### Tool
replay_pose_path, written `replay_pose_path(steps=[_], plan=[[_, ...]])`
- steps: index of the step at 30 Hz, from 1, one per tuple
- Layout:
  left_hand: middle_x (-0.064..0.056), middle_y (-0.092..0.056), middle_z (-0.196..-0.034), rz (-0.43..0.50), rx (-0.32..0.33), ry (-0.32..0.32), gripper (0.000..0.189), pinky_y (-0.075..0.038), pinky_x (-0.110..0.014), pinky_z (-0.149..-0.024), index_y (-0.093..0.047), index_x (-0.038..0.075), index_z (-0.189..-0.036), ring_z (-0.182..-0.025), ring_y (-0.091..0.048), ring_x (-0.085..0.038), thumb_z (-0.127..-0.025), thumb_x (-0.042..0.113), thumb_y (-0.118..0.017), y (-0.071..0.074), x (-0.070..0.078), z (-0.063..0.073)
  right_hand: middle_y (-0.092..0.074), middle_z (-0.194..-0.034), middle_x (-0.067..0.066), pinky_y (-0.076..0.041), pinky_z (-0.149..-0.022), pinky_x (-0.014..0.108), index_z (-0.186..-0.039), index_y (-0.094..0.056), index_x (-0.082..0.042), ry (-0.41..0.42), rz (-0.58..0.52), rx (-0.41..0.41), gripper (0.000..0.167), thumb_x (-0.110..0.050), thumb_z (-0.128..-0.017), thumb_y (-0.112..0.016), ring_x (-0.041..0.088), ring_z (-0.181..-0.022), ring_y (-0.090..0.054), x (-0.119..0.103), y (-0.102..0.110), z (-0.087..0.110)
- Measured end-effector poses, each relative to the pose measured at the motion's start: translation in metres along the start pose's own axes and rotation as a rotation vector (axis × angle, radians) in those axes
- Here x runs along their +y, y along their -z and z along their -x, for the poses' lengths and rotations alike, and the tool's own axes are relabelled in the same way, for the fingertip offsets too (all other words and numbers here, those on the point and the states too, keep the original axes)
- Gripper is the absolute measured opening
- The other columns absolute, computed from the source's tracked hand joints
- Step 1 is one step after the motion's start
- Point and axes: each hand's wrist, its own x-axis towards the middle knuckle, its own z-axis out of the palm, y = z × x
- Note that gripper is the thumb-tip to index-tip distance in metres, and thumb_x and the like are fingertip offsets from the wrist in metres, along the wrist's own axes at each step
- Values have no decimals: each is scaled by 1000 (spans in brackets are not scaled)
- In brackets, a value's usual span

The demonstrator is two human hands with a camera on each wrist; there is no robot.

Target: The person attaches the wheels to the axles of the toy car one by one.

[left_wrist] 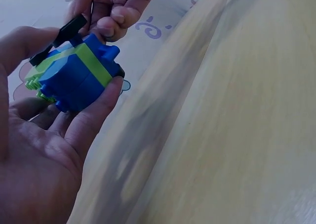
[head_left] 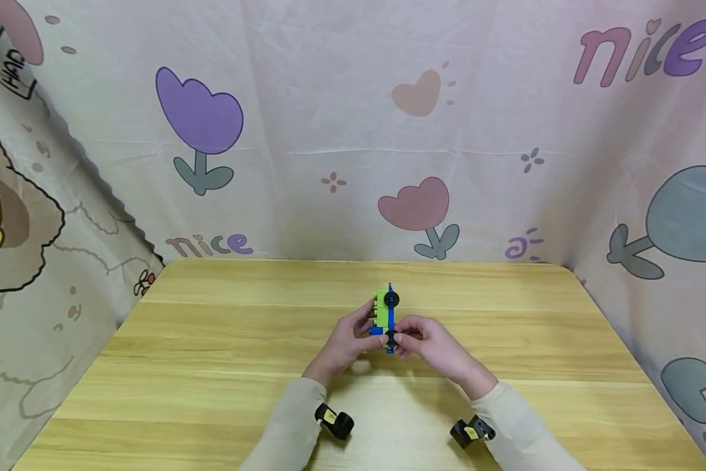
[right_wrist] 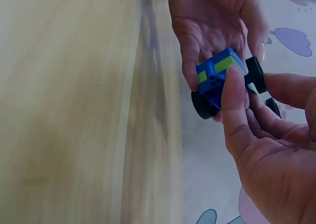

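A small toy car [head_left: 382,316] of lime-green and blue building blocks is held up over the table, its black wheels facing right in the head view. My left hand [head_left: 342,341] grips its body from the left, as the left wrist view shows with the blue block end [left_wrist: 74,83] between thumb and fingers. From the other side, my right hand [head_left: 434,345] pinches the near black wheel [right_wrist: 256,74] with thumb and finger. Another black wheel [right_wrist: 202,105] shows on the car's opposite side in the right wrist view. The far wheel [head_left: 391,299] is untouched by the right hand.
Beneath both hands lies a wooden table [head_left: 199,366]. Its back edge meets a printed cloth [head_left: 305,131] with flowers and hearts, and more cloth hangs at both sides. Black wrist cameras sit on the left sleeve [head_left: 290,418] and right sleeve [head_left: 517,418].
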Motion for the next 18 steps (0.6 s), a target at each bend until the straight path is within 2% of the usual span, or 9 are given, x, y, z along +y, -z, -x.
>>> replay_pose_path(steps=[6, 11, 18], plan=[[-17, -45, -143, -9, -18, -17, 80, -40, -38, -104, -23, 3, -155, -133, -43, -33, -91, 7, -70, -2, -2, -1, -66, -91, 15, -54, -77, 50, -108, -60, 9, -16, 15, -6, 19, -7, -101, -54, 34, -81, -65, 1, 2, 1], [-17, -45, -142, 9, -29, -23, 80, -43, -35, -101, -23, 4, -155, -132, -44, -32, -90, 4, -70, -3, -2, -2, -66, -90, 15, -55, -75, 49, -105, -60, 9, -13, 21, 5, 16, -5, -100, -55, 32, -79, -65, 0, 1, 0], [-16, -44, -144, -21, 29, 18, 81, -36, -39, -107, -24, 5, -155, -135, -40, -33, -90, 9, -71, -1, -1, -3, -65, -93, 13, -54, -77, 50, -107, -59, 7, 0, 33, 14, 16, -7, -100, -54, 39, -87, -63, 0, -1, -2]])
